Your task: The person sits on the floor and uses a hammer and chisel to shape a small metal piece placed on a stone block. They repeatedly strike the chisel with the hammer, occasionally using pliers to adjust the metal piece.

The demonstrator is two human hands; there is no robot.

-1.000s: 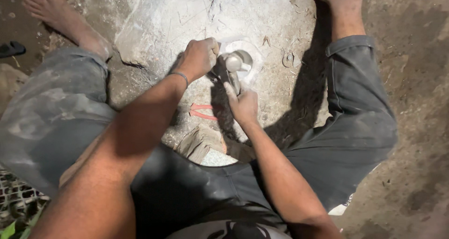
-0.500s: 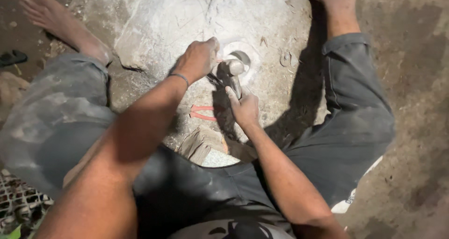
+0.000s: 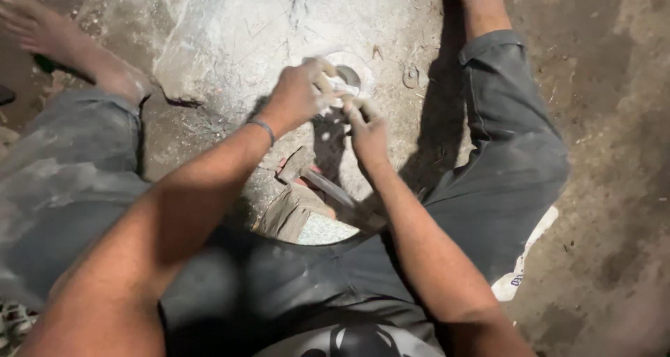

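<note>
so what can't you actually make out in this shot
Head view only:
- What the left hand and right hand pinch: a blurred pale object, hidden by the fingers.
- The round hollow in the stone slab: mostly covered by both hands.
- The hammer between the knees: its handle end is lost in shadow.
- The small ring on the stone: too small to identify.

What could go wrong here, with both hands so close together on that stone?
1. The left hand and right hand meet at one small white piece; a slip might pinch fingers.
2. White dust covers the stone slab, so breathing it in seems likely.
3. A hammer lies loose between bare-footed legs and could get knocked.
</note>
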